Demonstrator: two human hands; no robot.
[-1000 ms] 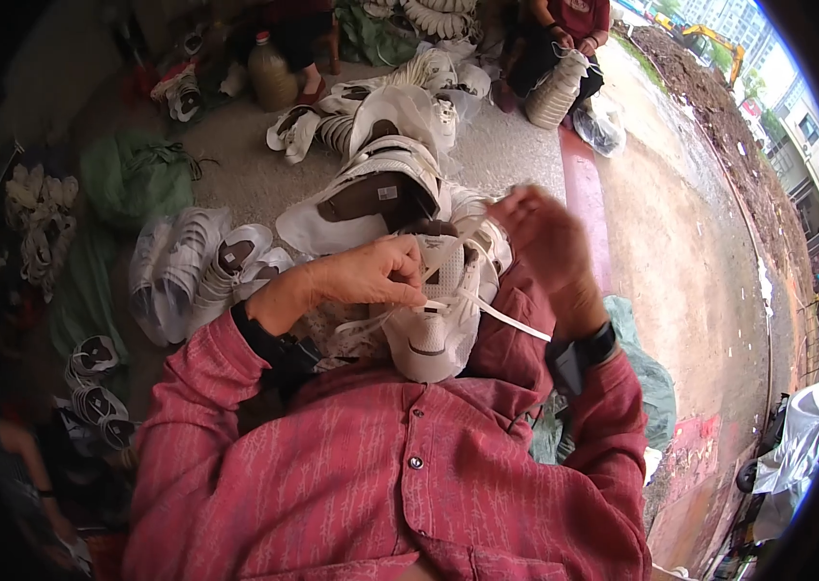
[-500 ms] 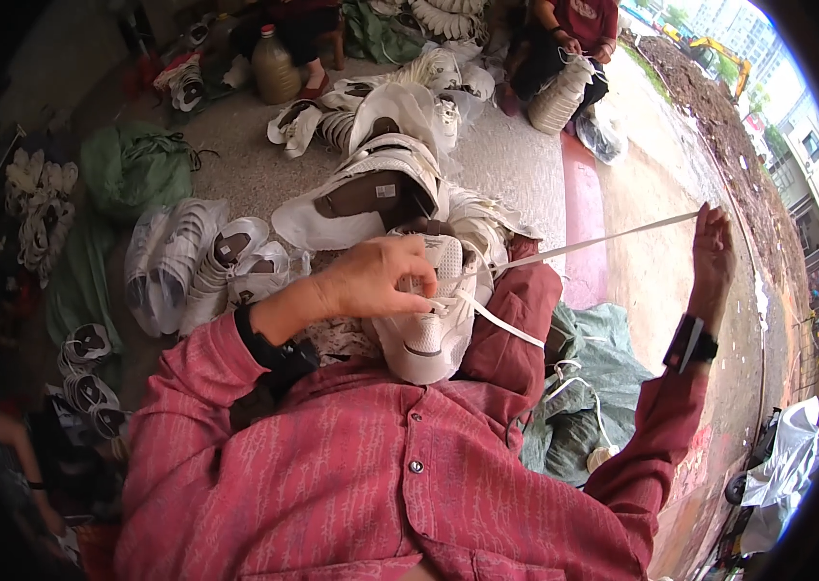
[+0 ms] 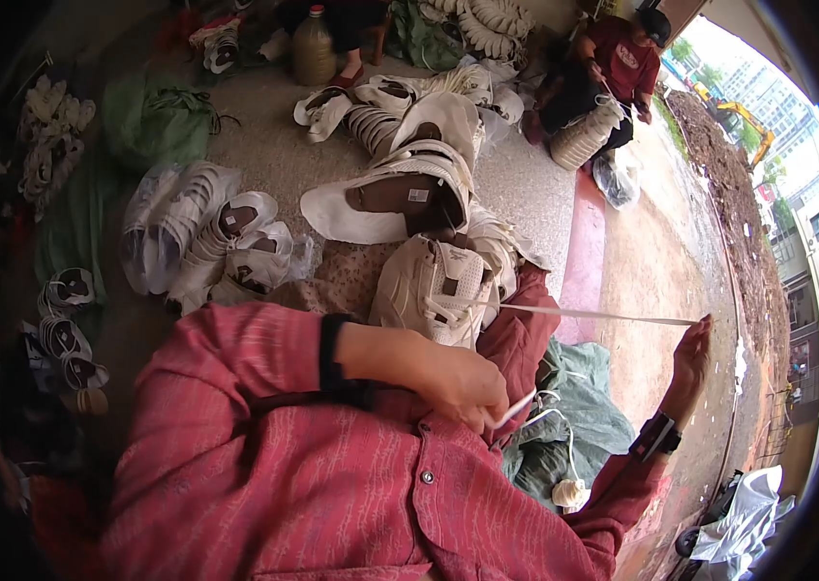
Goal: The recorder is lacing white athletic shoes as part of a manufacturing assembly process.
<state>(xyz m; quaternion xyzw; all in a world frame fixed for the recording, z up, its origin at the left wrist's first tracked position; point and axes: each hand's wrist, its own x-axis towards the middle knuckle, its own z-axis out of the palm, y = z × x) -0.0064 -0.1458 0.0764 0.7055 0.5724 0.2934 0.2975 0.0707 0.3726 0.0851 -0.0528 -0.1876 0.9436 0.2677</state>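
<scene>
A white shoe upper (image 3: 408, 288) with a perforated tongue rests on my lap. From its eyelets a flat white shoelace (image 3: 603, 315) runs taut to the right, up to my right hand (image 3: 690, 366), which is raised with closed fingers gripping it at arm's length. My left hand (image 3: 472, 387) is closed below the shoe, in front of my chest, with another length of white lace (image 3: 514, 411) coming out between its fingers. Part of the shoe's near end is hidden behind my left forearm.
Nested white shoe uppers (image 3: 380, 208) stretch away beyond my lap. Bagged uppers (image 3: 177, 218) stand at the left, near a green sack (image 3: 163, 126). Another green sack (image 3: 574, 387) lies beside my right leg. A seated person (image 3: 613, 73) handles similar uppers at the far right.
My left hand has moved from the top of the shoe down and right toward my chest. My right hand has dropped lower, the lace still stretched. The whole view has shifted slightly.
</scene>
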